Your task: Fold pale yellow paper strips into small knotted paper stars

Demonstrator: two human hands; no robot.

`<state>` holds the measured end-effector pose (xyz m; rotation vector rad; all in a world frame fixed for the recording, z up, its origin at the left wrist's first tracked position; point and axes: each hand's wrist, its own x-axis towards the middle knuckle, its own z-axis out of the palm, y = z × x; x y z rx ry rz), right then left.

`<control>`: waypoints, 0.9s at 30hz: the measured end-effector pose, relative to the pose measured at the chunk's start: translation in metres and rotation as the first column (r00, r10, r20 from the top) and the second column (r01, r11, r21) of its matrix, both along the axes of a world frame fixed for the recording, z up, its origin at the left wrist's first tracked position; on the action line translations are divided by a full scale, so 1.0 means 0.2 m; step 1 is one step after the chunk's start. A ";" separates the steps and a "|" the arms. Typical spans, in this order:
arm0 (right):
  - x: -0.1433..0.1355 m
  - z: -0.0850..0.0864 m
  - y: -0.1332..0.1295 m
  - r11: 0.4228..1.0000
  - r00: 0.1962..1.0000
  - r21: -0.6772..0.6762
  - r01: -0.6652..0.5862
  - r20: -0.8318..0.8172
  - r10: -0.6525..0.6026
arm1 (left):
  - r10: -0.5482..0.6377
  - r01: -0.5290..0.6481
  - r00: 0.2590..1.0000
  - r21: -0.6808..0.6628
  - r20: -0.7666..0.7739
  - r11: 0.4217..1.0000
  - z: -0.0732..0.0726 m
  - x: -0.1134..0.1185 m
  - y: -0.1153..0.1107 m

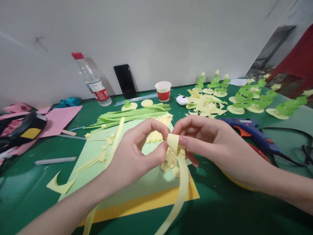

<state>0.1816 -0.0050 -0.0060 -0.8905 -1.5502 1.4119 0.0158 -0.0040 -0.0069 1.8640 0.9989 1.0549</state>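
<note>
A pale yellow paper strip is looped at its upper end, and its long tail hangs down toward the bottom edge. My left hand pinches the loop between thumb and fingertips. On the other side, my right hand grips the same loop with its thumb laid along it. Below the fingers, folded yellow paper pieces lie on a light green sheet. Left of my left hand are small yellow paper stars and thin strips.
Green paper strips lie behind the hands. A paper cup, a phone and a water bottle stand near the wall. At right are a blue glue gun and several green spiral paper plants. Pink paper lies left.
</note>
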 end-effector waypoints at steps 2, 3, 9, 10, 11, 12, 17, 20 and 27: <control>0.00 0.00 0.00 0.996 0.998 0.087 0.028 0.048 -0.032 | -0.027 0.027 1.000 -0.003 -0.011 1.000 0.00 0.00 0.00; 0.00 0.00 0.00 0.990 0.996 0.133 0.049 0.065 -0.058 | -0.033 0.033 0.999 0.003 -0.015 0.999 -0.01 0.01 0.00; 0.00 0.00 -0.01 0.956 0.987 0.263 0.128 0.060 -0.149 | 0.006 -0.007 0.998 -0.019 -0.056 1.000 0.00 0.00 0.00; 0.00 0.00 0.00 0.960 0.987 0.250 0.129 0.057 -0.147 | 0.008 -0.009 0.998 -0.016 -0.061 1.000 0.00 0.00 0.00; 0.00 -0.01 0.00 0.967 0.989 0.224 0.119 0.058 -0.135 | 0.011 -0.012 0.998 -0.010 -0.061 1.000 0.00 0.00 0.00; 0.00 -0.01 0.00 0.976 0.991 0.190 0.106 0.055 -0.118 | 0.018 -0.018 0.998 -0.005 -0.056 1.000 0.00 0.00 0.00; 0.01 -0.01 0.00 1.000 0.999 0.003 0.030 0.019 -0.030 | 0.040 -0.038 0.997 -0.031 0.066 0.999 0.00 0.00 0.01; 0.02 0.00 0.01 0.999 0.999 0.011 0.045 -0.031 -0.044 | 0.019 -0.019 1.000 -0.017 0.014 1.000 0.00 -0.01 0.01; 0.04 0.03 0.02 0.992 0.994 0.096 0.085 0.063 -0.091 | -0.015 0.029 0.988 -0.092 0.153 0.995 0.02 -0.05 0.02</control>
